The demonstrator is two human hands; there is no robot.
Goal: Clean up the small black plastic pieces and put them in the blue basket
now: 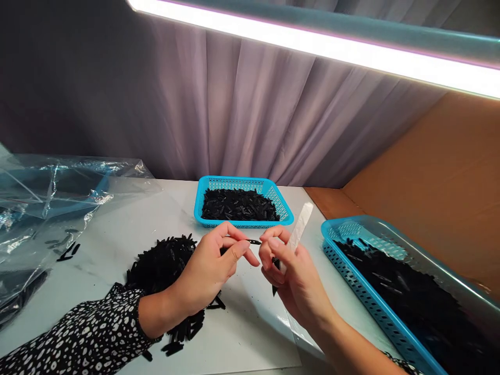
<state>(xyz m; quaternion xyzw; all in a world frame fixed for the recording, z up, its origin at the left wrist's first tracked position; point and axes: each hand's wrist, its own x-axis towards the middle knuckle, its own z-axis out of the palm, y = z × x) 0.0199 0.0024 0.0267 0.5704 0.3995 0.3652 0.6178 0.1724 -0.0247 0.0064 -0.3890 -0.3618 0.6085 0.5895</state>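
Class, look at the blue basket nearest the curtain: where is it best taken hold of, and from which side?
Probably the blue basket is best held by the rim of its two short ends, coming from left and right together. The rim flares outward, offering edges to hook; the curtain hangs behind, and black pieces lie inside, so a level, balanced lift seems wise.
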